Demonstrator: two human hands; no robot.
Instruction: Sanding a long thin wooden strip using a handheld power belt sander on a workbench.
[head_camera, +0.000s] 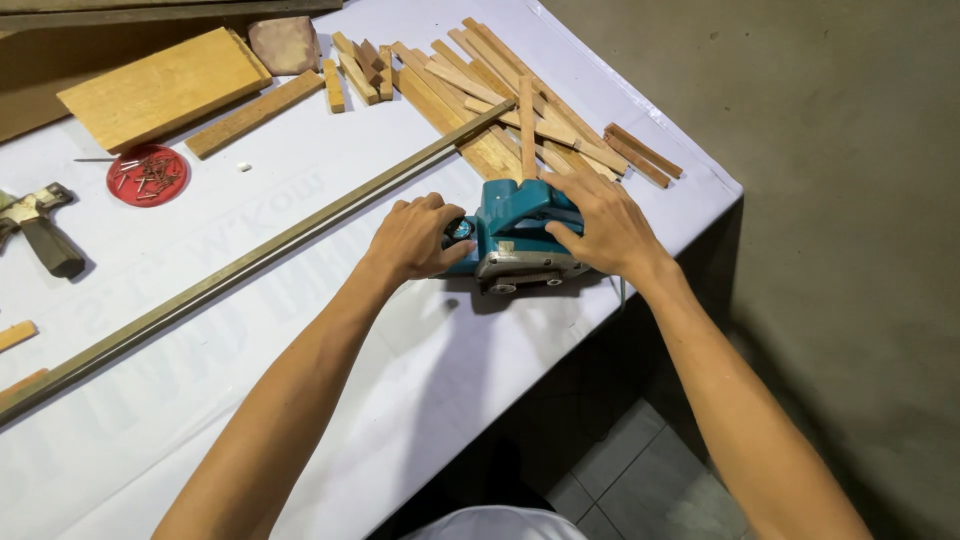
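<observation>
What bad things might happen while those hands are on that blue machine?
The teal electric planer sits close to the table edge, so it might slide off. The left hand grips its front knob and the right hand covers its rear, so fingers may stray near the base if it starts. A thin wood strip and loose wood strips lie just ahead and could get knocked or flung.

Ahead of planer (520, 235): slats (520, 110) piled close, one touching it.
Left: long rail (250, 265) runs diagonally across the desk (400, 400), barring a flat sweep.
Beyond rail: nail dish (147, 175), board (165, 87), hammer (40, 235).
Near side: bare cloth, open room.
</observation>
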